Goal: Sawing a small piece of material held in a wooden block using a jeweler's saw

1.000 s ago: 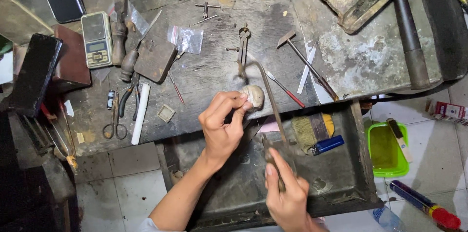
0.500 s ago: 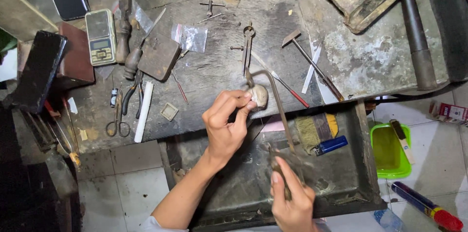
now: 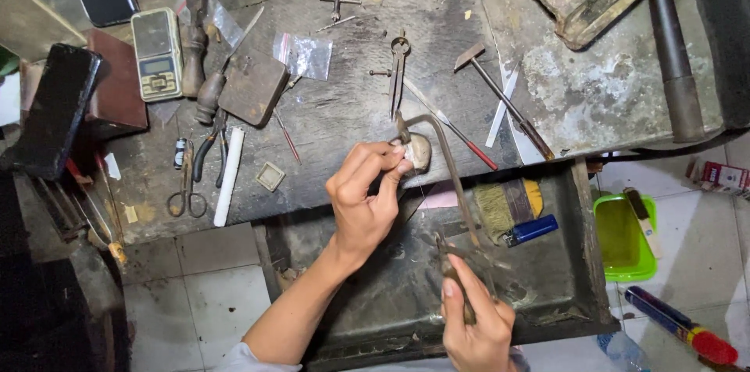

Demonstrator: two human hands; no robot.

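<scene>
Since the earlier picture the right hand (image 3: 478, 323) has moved a little lower and to the right, and the saw (image 3: 451, 184) now leans more. This hand is closed in a fist around the saw handle, over the open drawer (image 3: 582, 262). Further up, the left hand (image 3: 366, 196) pinches a small pale piece (image 3: 419, 151) between thumb and fingers, at the edge of the workbench (image 3: 351, 114), where the saw's top end meets it. Behind lie dividers (image 3: 399, 75) and a small hammer (image 3: 504, 100).

Jeweller's saw (image 3: 457, 208) against pale workpiece (image 3: 419, 151)
</scene>
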